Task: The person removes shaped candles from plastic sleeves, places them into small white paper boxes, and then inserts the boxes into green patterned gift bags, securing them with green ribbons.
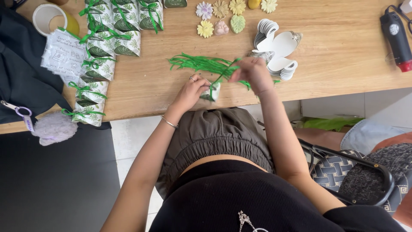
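Ribbon [223,73], one green strand, is pinched in your right hand [253,74]; your left hand [193,88] is gripping one small leaf-print box [211,91] at the tabletop's [334,51] six o'clock edge. Loose ribbons [195,63] are lying at eleven o'clock, seven flower shapes [221,17] at twelve.

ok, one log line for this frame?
left hand: holds small box | right hand: pulls green ribbon | wooden table: finished boxes at left

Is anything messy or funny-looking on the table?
Mostly tidy. The loose green ribbon strands lie in a tangled heap by the hands, unlike the neat rows of wrapped packets. The left hand and right hand hold one small packet.
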